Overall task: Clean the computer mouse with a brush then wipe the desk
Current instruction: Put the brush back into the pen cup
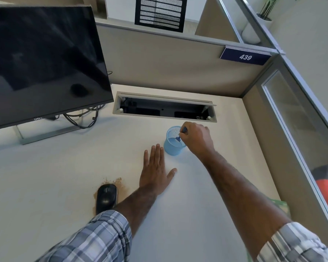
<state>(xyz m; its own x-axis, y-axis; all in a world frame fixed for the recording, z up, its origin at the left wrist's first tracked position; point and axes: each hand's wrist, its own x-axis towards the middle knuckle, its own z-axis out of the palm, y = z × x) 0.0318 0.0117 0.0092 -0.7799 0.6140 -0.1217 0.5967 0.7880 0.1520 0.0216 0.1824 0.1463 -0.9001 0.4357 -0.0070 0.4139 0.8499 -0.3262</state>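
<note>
Your right hand (196, 140) curls its fingers around the brush (184, 130), whose end sits inside the blue mesh cup (170, 149) at the far right of the desk (64, 176). Your left hand (155, 171) lies flat beside the cup, fingers straight and together, thumb spread. The mouse (106, 197) rests near left among brown crumbs (117, 181).

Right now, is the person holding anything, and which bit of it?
The right hand holds a small brush by its handle, inside the blue mesh cup. The left hand holds nothing.
</note>
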